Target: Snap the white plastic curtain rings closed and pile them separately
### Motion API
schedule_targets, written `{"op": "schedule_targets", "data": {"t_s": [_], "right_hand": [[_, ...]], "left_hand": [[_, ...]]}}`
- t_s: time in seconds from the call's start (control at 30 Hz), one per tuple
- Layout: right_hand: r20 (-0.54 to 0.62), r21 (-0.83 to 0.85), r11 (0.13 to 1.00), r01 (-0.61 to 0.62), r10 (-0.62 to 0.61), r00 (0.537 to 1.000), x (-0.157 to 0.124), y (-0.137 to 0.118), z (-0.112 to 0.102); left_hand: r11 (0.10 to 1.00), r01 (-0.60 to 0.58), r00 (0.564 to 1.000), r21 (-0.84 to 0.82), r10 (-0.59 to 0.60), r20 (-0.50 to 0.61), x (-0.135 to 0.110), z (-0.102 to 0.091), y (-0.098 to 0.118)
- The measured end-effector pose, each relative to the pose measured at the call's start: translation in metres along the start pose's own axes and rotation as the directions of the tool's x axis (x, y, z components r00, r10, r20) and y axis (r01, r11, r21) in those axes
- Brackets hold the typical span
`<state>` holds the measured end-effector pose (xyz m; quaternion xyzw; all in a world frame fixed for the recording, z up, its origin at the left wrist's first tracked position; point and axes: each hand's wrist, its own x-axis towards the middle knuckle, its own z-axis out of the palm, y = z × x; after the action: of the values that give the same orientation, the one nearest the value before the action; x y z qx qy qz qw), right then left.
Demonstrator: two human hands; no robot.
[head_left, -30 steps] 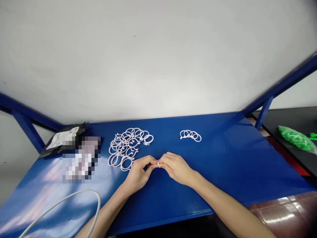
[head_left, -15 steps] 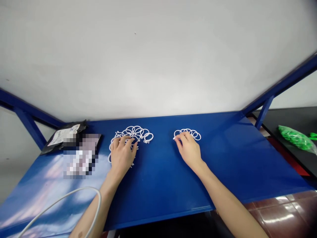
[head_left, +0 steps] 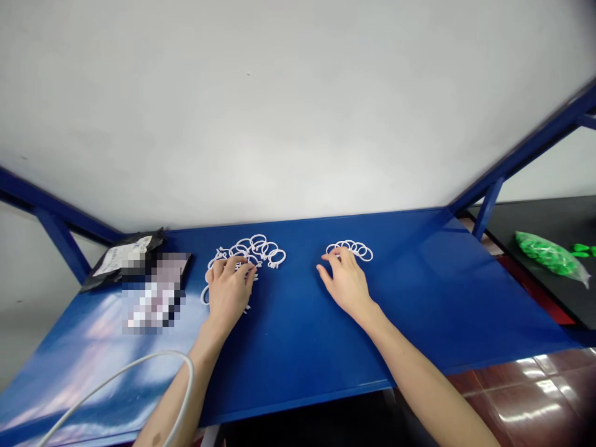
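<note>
Many white rings (head_left: 277, 257), each with a small knob or eyelet, lie in an overlapping cluster on the left half of the blue table (head_left: 298, 347). My left hand (head_left: 229, 288) rests over the near part of this cluster, fingers spread and bent down, covering several rings. A second, smaller group of white rings (head_left: 365, 251) overlaps in a row further right. Just at the left end of that row is my right hand (head_left: 348, 282), its thumb apart from the fingers and nothing seen between them. Its fingertips partly hide the row.
A black parcel with a white label (head_left: 123, 256) and a blurred flat item (head_left: 158, 288) lie at the left. A white cable (head_left: 116, 372) loops over my left forearm. Blue frame bars (head_left: 488, 208) flank the table. Right, a bag of green pieces (head_left: 549, 254) sits on a dark surface.
My right thumb and fingers have parted, letting go of a ring at the left end of the right row. That hand has drawn slightly left. My left hand stays over its cluster.
</note>
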<state>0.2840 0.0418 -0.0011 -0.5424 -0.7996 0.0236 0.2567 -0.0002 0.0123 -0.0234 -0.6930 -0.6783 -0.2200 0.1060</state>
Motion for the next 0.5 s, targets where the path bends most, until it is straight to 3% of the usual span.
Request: {"op": "schedule_targets", "data": {"t_s": [0.13,0.23,0.33,0.4,0.5], "right_hand": [[0.070,0.081,0.995,0.057,-0.063,0.996,-0.004,-0.008,0.004],[0.106,0.136,0.987,0.088,-0.103,0.989,-0.006,-0.012,0.007],[0.114,0.223,0.967,0.119,-0.147,0.983,-0.008,-0.017,0.007],[0.113,0.320,0.938,0.132,-0.176,0.978,-0.010,-0.021,0.006],[0.128,0.492,0.861,0.131,-0.221,0.967,-0.014,-0.027,0.005]], "left_hand": [[1.000,0.013,1.000,0.006,-0.013,0.011,0.001,0.001,0.000],[0.999,0.042,0.998,-0.007,-0.042,-0.040,0.003,-0.004,0.003],[0.984,0.045,0.996,-0.171,-0.057,-0.067,0.002,-0.012,0.008],[0.921,0.049,0.999,-0.385,-0.046,0.017,-0.001,-0.018,0.016],[0.725,0.154,0.971,-0.672,0.013,0.237,-0.009,-0.023,0.036]]}}
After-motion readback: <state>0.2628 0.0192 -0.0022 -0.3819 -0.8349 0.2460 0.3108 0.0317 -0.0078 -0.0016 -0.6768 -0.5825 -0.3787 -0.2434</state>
